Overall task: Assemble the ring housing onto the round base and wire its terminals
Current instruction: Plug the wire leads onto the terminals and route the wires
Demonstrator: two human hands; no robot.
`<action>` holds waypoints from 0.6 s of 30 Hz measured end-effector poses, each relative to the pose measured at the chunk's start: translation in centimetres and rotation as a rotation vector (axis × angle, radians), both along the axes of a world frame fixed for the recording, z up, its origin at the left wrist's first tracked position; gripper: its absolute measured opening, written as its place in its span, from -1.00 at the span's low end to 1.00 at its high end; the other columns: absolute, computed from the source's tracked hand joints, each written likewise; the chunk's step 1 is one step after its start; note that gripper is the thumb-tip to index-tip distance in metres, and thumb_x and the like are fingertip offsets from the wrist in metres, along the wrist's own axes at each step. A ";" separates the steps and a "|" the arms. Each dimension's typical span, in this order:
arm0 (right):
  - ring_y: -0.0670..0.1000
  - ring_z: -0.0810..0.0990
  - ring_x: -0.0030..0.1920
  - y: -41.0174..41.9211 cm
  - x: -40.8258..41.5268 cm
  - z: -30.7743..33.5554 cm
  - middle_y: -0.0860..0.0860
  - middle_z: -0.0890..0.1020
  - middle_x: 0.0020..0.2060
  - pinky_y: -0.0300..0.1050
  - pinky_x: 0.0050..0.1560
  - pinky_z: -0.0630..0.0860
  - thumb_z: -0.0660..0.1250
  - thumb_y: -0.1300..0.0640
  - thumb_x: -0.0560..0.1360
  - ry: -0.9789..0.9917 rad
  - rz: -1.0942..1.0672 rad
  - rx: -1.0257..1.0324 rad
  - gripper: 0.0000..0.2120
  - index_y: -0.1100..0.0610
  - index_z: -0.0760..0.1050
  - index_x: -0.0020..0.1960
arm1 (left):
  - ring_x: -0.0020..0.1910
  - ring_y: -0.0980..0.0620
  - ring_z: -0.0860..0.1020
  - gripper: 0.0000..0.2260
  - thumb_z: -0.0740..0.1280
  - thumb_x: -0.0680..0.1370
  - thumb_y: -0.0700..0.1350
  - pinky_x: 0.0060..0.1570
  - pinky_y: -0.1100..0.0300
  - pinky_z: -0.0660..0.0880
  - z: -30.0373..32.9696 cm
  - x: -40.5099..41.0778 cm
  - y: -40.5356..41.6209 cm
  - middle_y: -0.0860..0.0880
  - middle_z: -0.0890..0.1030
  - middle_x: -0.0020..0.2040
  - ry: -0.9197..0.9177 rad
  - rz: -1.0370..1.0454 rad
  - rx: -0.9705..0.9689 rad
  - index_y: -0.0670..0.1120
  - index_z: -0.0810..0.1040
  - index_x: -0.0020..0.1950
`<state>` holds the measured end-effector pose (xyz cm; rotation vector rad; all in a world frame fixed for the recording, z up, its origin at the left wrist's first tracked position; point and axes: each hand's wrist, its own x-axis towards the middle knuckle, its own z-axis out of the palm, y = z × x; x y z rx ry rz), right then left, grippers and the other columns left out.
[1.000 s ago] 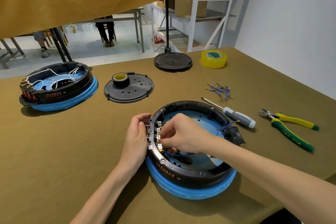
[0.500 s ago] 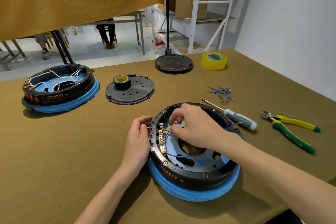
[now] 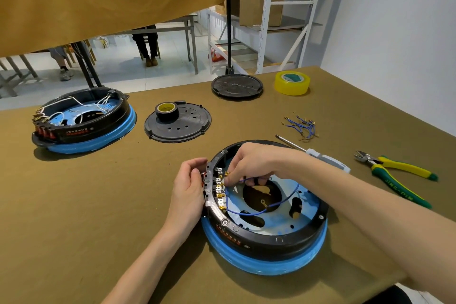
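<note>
While my left hand [image 3: 188,190] grips the terminal strip [image 3: 214,187] on the black ring [image 3: 271,237] atop its blue base [image 3: 259,264] on the table [image 3: 98,205], my right hand [image 3: 256,165] pinches a blue wire [image 3: 259,212] there.

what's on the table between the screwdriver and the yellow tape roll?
In the head view, a loose bunch of short blue wires with gold ring lugs lies between the screwdriver and the yellow tape roll; otherwise only bare cloth.
</note>
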<state>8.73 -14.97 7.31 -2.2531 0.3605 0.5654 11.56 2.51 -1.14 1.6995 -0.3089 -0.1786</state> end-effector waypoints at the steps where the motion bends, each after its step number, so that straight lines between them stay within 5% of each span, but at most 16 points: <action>1: -0.10 0.55 -0.44 0.0 0.0 0.1 -0.06 0.56 -0.42 -0.26 -0.48 0.39 0.53 0.06 0.50 0.022 0.014 0.006 -0.85 0.09 0.64 -0.18 | 0.14 0.22 0.60 -0.73 0.08 0.75 -0.17 0.26 0.04 0.56 0.0 0.0 0.0 0.11 0.62 0.14 -0.002 0.001 0.000 0.04 0.52 0.28; 9: 0.05 0.73 -0.27 0.3 -0.1 0.6 0.06 0.68 -0.31 -0.23 -0.43 0.56 0.39 0.20 0.59 0.098 0.052 0.077 -0.93 0.20 0.61 -0.02 | 0.09 0.27 0.60 -0.74 0.08 0.75 -0.17 0.16 0.18 0.56 0.0 0.0 0.0 0.11 0.63 0.13 -0.016 -0.005 -0.004 0.06 0.52 0.25; 18: 0.07 0.70 -0.19 0.0 -0.1 0.9 0.09 0.65 -0.27 -0.24 -0.36 0.53 0.36 0.26 0.59 0.109 0.115 0.082 -0.87 0.14 0.62 -0.13 | 0.10 0.32 0.58 -0.75 0.08 0.75 -0.17 0.17 0.21 0.53 0.0 0.0 0.2 0.12 0.61 0.14 -0.045 -0.017 0.005 0.04 0.51 0.27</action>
